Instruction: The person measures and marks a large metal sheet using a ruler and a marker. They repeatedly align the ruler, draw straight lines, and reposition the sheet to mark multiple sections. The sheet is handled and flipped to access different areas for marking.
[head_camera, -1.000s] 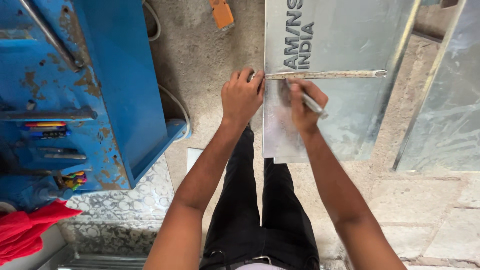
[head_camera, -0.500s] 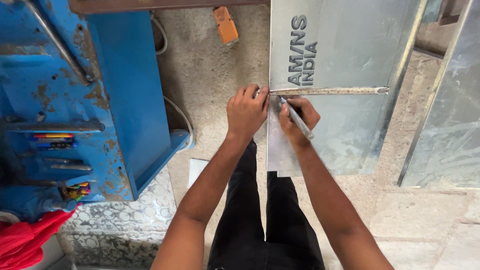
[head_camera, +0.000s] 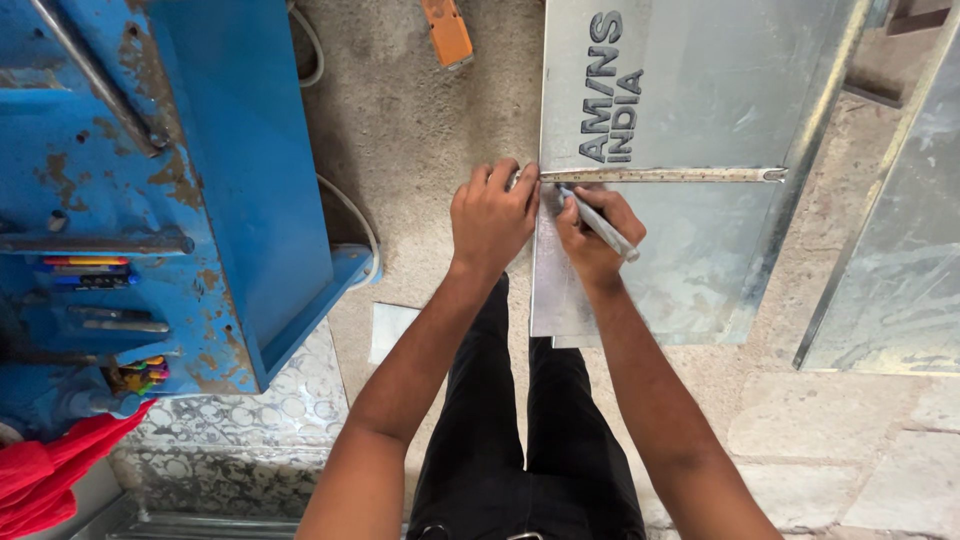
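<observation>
A grey metal sheet (head_camera: 690, 110) with dark printed lettering lies on the concrete floor. A tape measure blade (head_camera: 665, 175) stretches across it from left to right. My left hand (head_camera: 492, 215) presses the tape's case end at the sheet's left edge. My right hand (head_camera: 590, 235) holds a silver marker pen (head_camera: 603, 226), its tip against the sheet just below the tape near the left edge. My legs in black trousers are below.
A worn blue metal machine (head_camera: 180, 190) with pens and tools on its ledges stands at left. An orange tool (head_camera: 447, 30) lies at top. A second metal sheet (head_camera: 900, 250) lies at right. Red cloth (head_camera: 50, 475) at bottom left.
The view has shifted slightly. My right hand has moved the pen closer to the tape at the sheet's left edge. My left hand stays on the tape's end.
</observation>
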